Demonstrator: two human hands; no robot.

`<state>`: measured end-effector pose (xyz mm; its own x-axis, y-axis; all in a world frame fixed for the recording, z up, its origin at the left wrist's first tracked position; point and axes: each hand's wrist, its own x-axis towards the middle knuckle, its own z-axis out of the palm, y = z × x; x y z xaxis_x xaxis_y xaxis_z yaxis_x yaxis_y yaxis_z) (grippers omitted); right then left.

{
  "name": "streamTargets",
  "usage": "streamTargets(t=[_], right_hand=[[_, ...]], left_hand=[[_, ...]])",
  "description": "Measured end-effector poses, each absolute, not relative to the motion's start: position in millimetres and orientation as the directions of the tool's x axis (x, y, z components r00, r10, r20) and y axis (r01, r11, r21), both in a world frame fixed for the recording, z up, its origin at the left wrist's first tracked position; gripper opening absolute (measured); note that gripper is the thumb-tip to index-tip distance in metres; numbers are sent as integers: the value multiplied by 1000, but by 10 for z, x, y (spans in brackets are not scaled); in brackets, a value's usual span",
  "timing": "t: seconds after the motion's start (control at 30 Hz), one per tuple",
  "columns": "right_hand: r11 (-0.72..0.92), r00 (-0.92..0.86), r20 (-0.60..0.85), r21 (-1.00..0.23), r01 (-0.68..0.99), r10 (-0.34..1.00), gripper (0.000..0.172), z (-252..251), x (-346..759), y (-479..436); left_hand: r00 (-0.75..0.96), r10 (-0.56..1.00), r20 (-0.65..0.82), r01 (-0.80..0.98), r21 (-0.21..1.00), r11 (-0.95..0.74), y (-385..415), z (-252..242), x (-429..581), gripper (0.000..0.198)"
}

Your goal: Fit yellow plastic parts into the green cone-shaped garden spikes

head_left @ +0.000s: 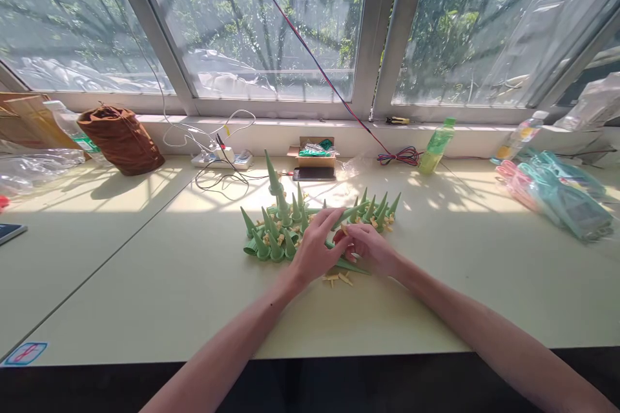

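Green cones stand in a cluster on the pale table, with small tan pieces among them. Over the cluster's middle, my left hand is wrapped round a green cone whose tip points right. My right hand meets it, its fingers pinched on a small tan piece beside the left fingers. Beneath the hands another green cone lies on its side. A few loose tan pieces lie just in front of it.
A small open box and a phone sit behind the cones. Further left are a power strip and a brown bag. A green bottle and plastic-wrapped packs are on the right. The table's front edge crosses below the forearms.
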<state>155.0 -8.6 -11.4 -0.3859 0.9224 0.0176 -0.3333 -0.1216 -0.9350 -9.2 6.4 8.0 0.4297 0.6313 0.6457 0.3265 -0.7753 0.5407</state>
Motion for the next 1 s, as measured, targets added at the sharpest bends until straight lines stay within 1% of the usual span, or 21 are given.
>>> streamTargets(t=[0.17,0.3,0.57,0.8,1.0], right_hand=[[-89,-364,32,-946,-312,931,36,-108,1552,-93],[-28,-338,67,-962,-270,939,36,-106,1549,-88],[170,-258,184,-982,-77,948,35,-62,1540,-115],[294,-229,269,-952,83,935,32,-18,1540,-148],[438,-206,398,-873,216,894,30,-48,1542,-148]], left_hand=[[428,641,637,340,543,-768,79,43,-98,51],[431,646,630,367,532,-763,86,17,-97,52],[442,629,639,396,490,-776,87,-6,-82,52],[481,598,641,411,437,-800,90,-22,-88,52],[530,561,636,408,389,-826,84,-23,-96,54]])
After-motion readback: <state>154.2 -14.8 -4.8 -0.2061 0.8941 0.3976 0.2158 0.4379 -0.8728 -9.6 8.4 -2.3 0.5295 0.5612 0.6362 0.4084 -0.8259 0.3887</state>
